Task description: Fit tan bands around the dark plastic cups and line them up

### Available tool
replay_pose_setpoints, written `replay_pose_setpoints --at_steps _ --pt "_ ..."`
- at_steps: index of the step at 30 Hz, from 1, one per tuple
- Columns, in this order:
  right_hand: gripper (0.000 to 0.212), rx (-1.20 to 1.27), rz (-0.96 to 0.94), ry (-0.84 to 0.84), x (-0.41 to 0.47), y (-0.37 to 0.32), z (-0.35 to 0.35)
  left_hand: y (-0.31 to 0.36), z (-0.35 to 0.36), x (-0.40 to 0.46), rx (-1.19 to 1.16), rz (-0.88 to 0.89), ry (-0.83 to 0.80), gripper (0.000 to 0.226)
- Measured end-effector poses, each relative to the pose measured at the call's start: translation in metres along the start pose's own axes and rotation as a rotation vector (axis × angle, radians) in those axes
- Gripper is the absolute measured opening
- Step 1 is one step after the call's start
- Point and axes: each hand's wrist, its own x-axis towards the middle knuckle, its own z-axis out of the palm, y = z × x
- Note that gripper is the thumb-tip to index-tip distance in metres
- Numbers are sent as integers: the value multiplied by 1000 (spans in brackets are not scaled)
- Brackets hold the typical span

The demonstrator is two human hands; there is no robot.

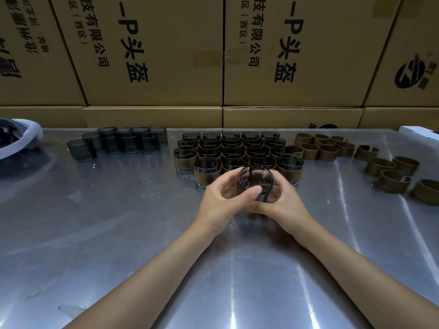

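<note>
Glossy metal table (118, 233); translucent smoky plastic cups (237, 150).

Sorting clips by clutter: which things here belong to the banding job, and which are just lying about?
Job:
held cup, gripped by left hand and right hand
bare cups
banded cups
loose tan bands

Lying about:
cardboard boxes
white-rimmed object, far left
white box, far right

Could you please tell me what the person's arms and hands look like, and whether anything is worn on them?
Both forearms are bare up to the frame's lower edge: no sleeves are visible. The left hand and the right hand carry no gloves, and no rings, watch or wristbands show. Fingernails look short and unpainted.
</note>
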Motion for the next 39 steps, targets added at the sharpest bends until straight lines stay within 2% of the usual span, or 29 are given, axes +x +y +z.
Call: replay_pose_setpoints --at_steps 4,7,9,13,15,17,22,26,29,31,33,36,39 --pt "58 -126 -39 17 -4 -4 5 -4 4 -1 119 106 44 46" --pt "59 -393 -77 23 -10 -11 10 -6 6 -3 275 163 109 56" --pt "58 -511 -126 34 -12 -14 13 -6 6 -3 276 164 151 56" --pt "67 -515 -207 54 -12 -13 15 -1 6 -1 98 41 200 33" --pt "72 -499 -211 51 -12 -12 15 2 5 1 -153 -157 187 44" --pt "70 -498 -224 44 -12 -13 16 6 2 1 -316 -271 125 52" --pt "64 -479 -307 89 -15 -17 17 5 0 6 -508 -304 46 37" --pt "62 -439 -317 171 -16 -18 19 6 0 11 -416 -310 105 39" --pt "58 -387 -333 228 -16 -20 20 3 1 13 -200 -290 175 56" --pt "57 -346 -346 280 -16 -22 21 2 3 10 19 -276 171 55" --pt "57 -317 -342 294 -16 -23 23 1 4 7 104 -265 147 52" --pt "62 -296 -299 244 -18 -21 23 3 5 5 20 -269 169 49" --pt "65 -324 -279 225 -17 -18 23 4 3 5 -131 -253 122 58"
